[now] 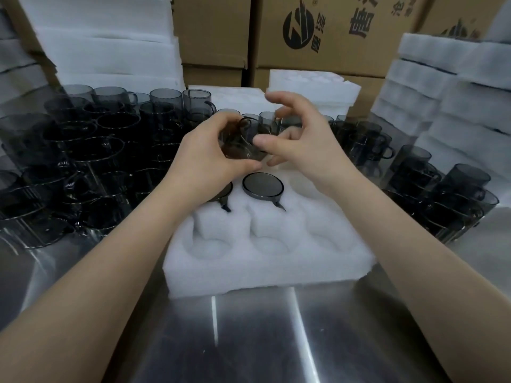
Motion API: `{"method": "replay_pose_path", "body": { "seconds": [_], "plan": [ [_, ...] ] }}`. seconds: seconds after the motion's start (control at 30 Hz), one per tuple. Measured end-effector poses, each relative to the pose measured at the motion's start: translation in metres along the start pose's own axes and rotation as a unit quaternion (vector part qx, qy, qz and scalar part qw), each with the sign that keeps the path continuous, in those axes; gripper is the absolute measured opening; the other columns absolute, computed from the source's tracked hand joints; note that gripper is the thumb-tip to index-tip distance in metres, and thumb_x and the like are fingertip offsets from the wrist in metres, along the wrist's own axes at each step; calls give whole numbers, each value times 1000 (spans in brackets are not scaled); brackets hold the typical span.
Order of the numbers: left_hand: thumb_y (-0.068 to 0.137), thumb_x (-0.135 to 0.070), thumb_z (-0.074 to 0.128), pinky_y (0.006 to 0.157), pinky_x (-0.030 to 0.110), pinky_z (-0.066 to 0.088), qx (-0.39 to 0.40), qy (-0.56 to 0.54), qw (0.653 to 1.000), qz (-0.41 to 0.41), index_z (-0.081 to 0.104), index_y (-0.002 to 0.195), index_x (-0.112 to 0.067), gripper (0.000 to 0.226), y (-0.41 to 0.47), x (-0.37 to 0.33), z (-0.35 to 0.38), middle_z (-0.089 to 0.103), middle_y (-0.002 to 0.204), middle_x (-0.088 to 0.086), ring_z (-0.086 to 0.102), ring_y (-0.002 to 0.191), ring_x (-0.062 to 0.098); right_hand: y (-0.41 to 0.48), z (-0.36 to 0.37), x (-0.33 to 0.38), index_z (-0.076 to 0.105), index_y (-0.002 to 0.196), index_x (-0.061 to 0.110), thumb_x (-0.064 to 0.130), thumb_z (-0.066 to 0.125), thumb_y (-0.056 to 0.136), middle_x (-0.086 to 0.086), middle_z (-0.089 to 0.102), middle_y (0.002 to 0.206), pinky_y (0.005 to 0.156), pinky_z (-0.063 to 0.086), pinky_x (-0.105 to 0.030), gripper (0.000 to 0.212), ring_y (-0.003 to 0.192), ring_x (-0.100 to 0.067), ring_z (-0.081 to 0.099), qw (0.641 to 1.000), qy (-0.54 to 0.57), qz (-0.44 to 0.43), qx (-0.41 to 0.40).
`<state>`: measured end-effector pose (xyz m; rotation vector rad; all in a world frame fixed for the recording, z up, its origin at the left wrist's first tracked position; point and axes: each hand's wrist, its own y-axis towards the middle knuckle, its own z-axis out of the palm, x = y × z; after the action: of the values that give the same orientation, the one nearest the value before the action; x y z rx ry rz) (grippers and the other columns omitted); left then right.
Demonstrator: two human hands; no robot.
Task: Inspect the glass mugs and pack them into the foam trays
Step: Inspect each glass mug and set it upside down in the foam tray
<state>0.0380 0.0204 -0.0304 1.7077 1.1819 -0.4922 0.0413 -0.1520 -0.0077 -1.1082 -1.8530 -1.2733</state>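
Below the hands, the foam tray (265,272) holds two inverted mugs (263,184), one half hidden by the left hand (204,153), which with the right hand (304,145) grips a blurred smoky mug (243,139).

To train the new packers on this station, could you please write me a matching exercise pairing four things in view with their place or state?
Things:
1. held mug
2. packed mug
3. cardboard boxes
4. near tray pockets

Places or states:
A. empty
B. stacked at the back
C. seated in the foam tray
D. lifted above the tray

Pairs: 1-D, 2-C, 3-B, 4-A
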Motion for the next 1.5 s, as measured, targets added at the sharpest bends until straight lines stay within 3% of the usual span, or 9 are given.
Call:
{"method": "replay_pose_path", "body": {
  "seconds": [0.13,0.37,0.53,0.67,0.87,1.1,1.23,1.37,1.5],
  "plan": [
    [62,-32,90,92,30,52,10,-40,999,4,59,116,-25,63,-1,0,-1,68,107,-11,65,98,6,-1,0,-4,54,131,17,8,75,80,-15,53,129,78,59,-34,56,80,-18,67,993,44,55,95],
    [59,-21,91,85,14,46,25,5,997,71,57,106,-31,59,-4,-6,2,64,100,-23,58,96,-6,0,10,-2,52,94,13,-1,71,84,-6,58,90,63,53,-28,26,74,-14,59,996,63,48,27],
    [57,-23,91,80,11,46,17,-28,997,64,56,99,-37,57,-3,-3,-1,65,97,-21,60,91,-6,2,6,-3,54,97,15,9,62,92,-3,60,88,59,52,-27,11,69,-15,58,988,124,59,73],
    [56,-32,89,80,17,49,23,-70,996,48,55,95,-41,52,-5,-4,-2,69,98,-18,65,89,0,1,2,-7,51,104,19,12,76,77,-6,57,106,64,54,-26,37,82,-17,61,988,99,32,112],
    [61,-18,89,71,7,44,35,-19,996,78,61,105,-27,53,-6,-6,0,66,92,-22,60,83,-7,-1,13,-5,46,88,18,21,79,80,0,56,89,63,48,-16,34,72,2,57,1000,13,11,25],
    [59,-11,90,83,14,47,47,-24,995,88,52,95,-39,59,-5,-5,-2,64,94,-25,60,90,-8,2,11,-4,48,73,17,24,61,95,-2,53,69,54,46,-28,27,59,-11,53,993,103,52,-21],
    [55,-16,87,93,34,53,47,-96,992,72,54,97,-39,58,-6,-4,-4,69,104,-11,66,101,9,4,0,-7,53,83,16,20,52,98,-8,60,77,54,50,-28,16,57,-19,59,973,211,78,57],
    [60,1,87,82,19,53,33,-168,984,57,55,101,-29,60,-6,1,-7,68,99,-13,67,96,1,3,-11,-12,54,119,11,12,53,87,-11,61,97,68,54,-27,32,68,-20,62,944,276,60,170],
    [63,4,85,75,13,51,30,-182,982,46,57,102,-25,57,-7,-1,-7,69,98,-13,68,92,0,3,-10,-13,52,120,11,5,66,81,-18,52,108,69,55,-29,42,68,-18,64,954,240,51,175]
  ]
}}
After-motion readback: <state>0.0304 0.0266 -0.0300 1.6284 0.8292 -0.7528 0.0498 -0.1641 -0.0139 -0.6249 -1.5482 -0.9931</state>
